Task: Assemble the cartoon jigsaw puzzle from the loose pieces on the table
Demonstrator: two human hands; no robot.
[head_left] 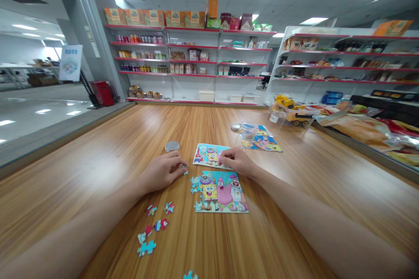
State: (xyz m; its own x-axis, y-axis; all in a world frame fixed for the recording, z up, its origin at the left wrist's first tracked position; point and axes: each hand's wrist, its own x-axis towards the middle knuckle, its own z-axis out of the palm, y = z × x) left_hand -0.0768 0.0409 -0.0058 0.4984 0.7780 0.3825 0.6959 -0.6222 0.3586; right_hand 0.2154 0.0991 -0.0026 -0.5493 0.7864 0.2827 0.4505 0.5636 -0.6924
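A partly joined cartoon jigsaw puzzle (221, 192) lies on the wooden floor in front of me. Behind it lies a printed picture card (207, 154). My right hand (237, 161) rests on the right edge of that card, fingers curled and pressing down. My left hand (165, 170) sits left of the puzzle, its fingertips pinching a small blue puzzle piece (185, 171) on the floor. Several loose puzzle pieces (153, 226) are scattered at the near left.
A round metal lid (172, 146) lies behind my left hand. A clear plastic jar (248, 134) stands on a second picture sheet (266, 140). A yellow toy truck (294, 113) and snack bags (363, 128) sit at right. Stocked shelves (193, 59) line the back.
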